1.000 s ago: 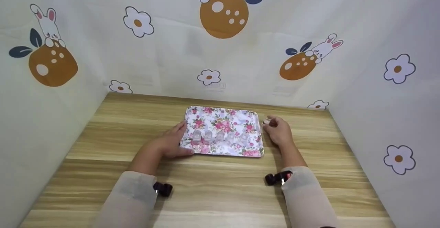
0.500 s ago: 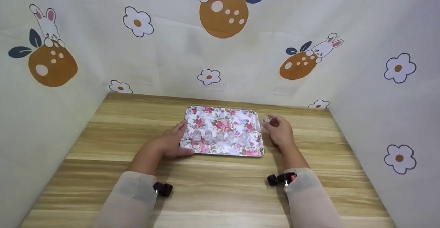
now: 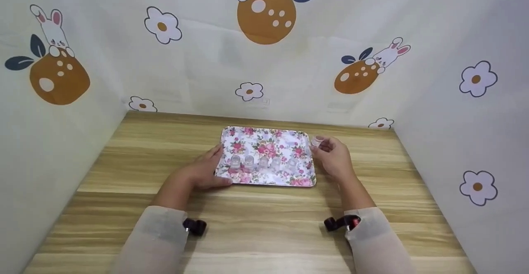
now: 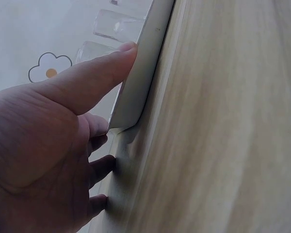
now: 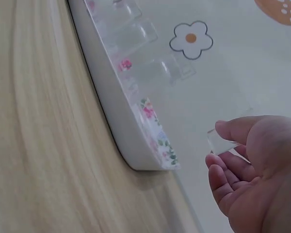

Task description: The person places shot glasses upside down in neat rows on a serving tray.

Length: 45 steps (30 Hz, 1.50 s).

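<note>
A floral tray (image 3: 268,179) with pink roses lies on the wooden table. Across its front half stands a row of several small clear cups (image 3: 249,162); their exact shape is hard to make out. My left hand (image 3: 206,170) holds the tray's front left corner, the thumb on the front rim and the fingers along the left side. In the left wrist view that thumb presses the pale tray edge (image 4: 145,73). My right hand (image 3: 334,156) pinches another small clear cup (image 5: 220,141) between thumb and fingers, just above the tray's right edge. The fingers partly hide this cup.
The wooden table (image 3: 256,232) extends in front of the tray and to both sides. Pale cloth walls (image 3: 198,67) printed with rabbits, oranges and flowers close off the back, left and right. A small black camera (image 3: 337,223) sits at the right wrist.
My right hand has lifted the clear cup slightly and brought it left to the tray's right edge. The left hand stays at the tray corner. The head view has shifted a little.
</note>
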Tool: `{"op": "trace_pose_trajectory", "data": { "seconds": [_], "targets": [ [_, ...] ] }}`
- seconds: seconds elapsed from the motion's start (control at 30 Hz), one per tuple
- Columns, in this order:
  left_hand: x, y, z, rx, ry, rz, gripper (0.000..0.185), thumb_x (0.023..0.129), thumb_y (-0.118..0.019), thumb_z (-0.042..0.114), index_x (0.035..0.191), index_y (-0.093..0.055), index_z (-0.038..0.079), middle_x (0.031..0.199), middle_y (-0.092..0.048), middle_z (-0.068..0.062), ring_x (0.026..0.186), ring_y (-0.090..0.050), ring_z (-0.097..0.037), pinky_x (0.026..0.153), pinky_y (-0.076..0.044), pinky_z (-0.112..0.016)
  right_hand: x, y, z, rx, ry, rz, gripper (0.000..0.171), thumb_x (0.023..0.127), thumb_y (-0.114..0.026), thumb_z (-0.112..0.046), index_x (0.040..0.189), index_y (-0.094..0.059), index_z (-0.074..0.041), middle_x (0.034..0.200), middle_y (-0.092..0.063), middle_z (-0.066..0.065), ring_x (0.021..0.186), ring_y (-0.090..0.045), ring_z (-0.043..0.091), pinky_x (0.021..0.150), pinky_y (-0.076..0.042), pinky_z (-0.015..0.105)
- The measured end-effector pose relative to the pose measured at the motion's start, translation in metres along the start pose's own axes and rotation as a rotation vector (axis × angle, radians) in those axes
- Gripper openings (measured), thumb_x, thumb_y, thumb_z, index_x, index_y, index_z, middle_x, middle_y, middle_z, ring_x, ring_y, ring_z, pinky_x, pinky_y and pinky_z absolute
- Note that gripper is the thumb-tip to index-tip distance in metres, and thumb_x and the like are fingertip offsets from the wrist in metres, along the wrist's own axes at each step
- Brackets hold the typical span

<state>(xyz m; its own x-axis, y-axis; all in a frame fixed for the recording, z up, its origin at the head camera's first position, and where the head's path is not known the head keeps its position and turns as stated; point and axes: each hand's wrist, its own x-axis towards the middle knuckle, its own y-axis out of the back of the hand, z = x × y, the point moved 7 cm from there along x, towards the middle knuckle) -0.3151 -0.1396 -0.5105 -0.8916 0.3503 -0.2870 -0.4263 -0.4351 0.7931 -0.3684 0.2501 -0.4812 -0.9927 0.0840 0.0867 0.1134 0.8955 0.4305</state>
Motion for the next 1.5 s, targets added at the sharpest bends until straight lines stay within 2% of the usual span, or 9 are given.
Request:
{"op": "trace_pose_trajectory", "data": {
  "seconds": [0.1, 0.27, 0.47, 0.73, 1.0, 1.2, 1.33, 1.5],
  "targets": [
    [-0.002, 0.001, -0.001, -0.002, 0.001, -0.002, 0.119, 0.095, -0.074, 0.06, 0.173, -0.002, 0.007, 0.183, 0.007, -0.01, 0.168, -0.003, -0.045, 0.136, -0.012, -0.064, -0.009, -0.001, -0.008, 0.019, 0.012, -0.02, 0.044, 0.096, -0.081, -0.017, 0.137, -0.07, -0.005, 0.126, -0.075, 0.015, 0.118, -0.068, 0.025, 0.1, -0.057, 0.026],
    [-0.003, 0.002, -0.003, 0.0, 0.007, -0.007, 0.119, 0.095, -0.073, 0.061, 0.173, -0.002, 0.008, 0.183, 0.008, -0.011, 0.167, -0.003, -0.047, 0.136, -0.012, -0.066, -0.021, 0.0, -0.018, 0.05, 0.025, -0.045, 0.039, 0.095, -0.081, -0.013, 0.132, -0.072, -0.007, 0.123, -0.078, 0.015, 0.109, -0.07, 0.02, 0.088, -0.059, 0.018],
    [-0.003, 0.002, -0.005, 0.003, 0.005, -0.001, 0.118, 0.095, -0.073, 0.061, 0.173, -0.002, 0.008, 0.183, 0.007, -0.01, 0.167, -0.004, -0.049, 0.135, -0.012, -0.067, -0.028, 0.0, -0.029, 0.077, 0.07, -0.071, 0.039, 0.095, -0.08, -0.012, 0.132, -0.071, -0.003, 0.12, -0.08, 0.017, 0.101, -0.071, 0.017, 0.084, -0.06, 0.018],
    [0.0, -0.001, -0.005, -0.003, -0.002, -0.003, 0.118, 0.095, -0.072, 0.062, 0.173, -0.002, 0.008, 0.183, 0.006, -0.011, 0.166, -0.004, -0.05, 0.135, -0.012, -0.068, -0.026, 0.004, -0.029, 0.011, 0.104, -0.047, 0.039, 0.1, -0.077, -0.024, 0.136, -0.074, -0.01, 0.115, -0.073, 0.013, 0.104, -0.064, 0.019, 0.086, -0.056, 0.017],
    [-0.001, 0.0, -0.002, -0.006, 0.01, -0.012, 0.117, 0.096, -0.073, 0.061, 0.173, -0.001, 0.009, 0.183, 0.007, -0.011, 0.167, -0.002, -0.048, 0.135, -0.011, -0.067, -0.026, 0.007, -0.026, 0.038, 0.113, -0.006, 0.041, 0.099, -0.078, -0.035, 0.133, -0.076, -0.01, 0.109, -0.067, 0.008, 0.1, -0.059, 0.02, 0.079, -0.052, 0.018],
    [0.0, 0.0, -0.002, -0.004, 0.012, -0.01, 0.118, 0.095, -0.073, 0.061, 0.173, -0.001, 0.009, 0.183, 0.006, -0.012, 0.167, -0.003, -0.047, 0.136, -0.012, -0.065, -0.025, 0.008, -0.023, 0.073, 0.122, 0.013, 0.036, 0.095, -0.084, -0.023, 0.128, -0.077, -0.009, 0.115, -0.072, 0.01, 0.101, -0.063, 0.017, 0.082, -0.055, 0.016],
    [-0.001, 0.0, 0.0, -0.004, 0.016, -0.013, 0.118, 0.095, -0.073, 0.061, 0.173, -0.001, 0.009, 0.183, 0.006, -0.011, 0.167, -0.003, -0.047, 0.136, -0.011, -0.065, -0.024, 0.004, -0.019, 0.062, 0.101, -0.029, 0.043, 0.092, -0.085, -0.013, 0.133, -0.074, -0.006, 0.125, -0.075, 0.014, 0.108, -0.066, 0.015, 0.087, -0.057, 0.014],
    [-0.001, 0.001, 0.001, 0.003, 0.009, -0.004, 0.117, 0.095, -0.074, 0.06, 0.173, -0.003, 0.008, 0.183, 0.004, -0.011, 0.167, -0.005, -0.049, 0.135, -0.013, -0.067, -0.025, -0.005, -0.013, -0.007, 0.077, -0.121, 0.05, 0.091, -0.082, -0.005, 0.139, -0.07, -0.002, 0.13, -0.075, 0.017, 0.106, -0.069, 0.019, 0.085, -0.058, 0.014]
  ]
}}
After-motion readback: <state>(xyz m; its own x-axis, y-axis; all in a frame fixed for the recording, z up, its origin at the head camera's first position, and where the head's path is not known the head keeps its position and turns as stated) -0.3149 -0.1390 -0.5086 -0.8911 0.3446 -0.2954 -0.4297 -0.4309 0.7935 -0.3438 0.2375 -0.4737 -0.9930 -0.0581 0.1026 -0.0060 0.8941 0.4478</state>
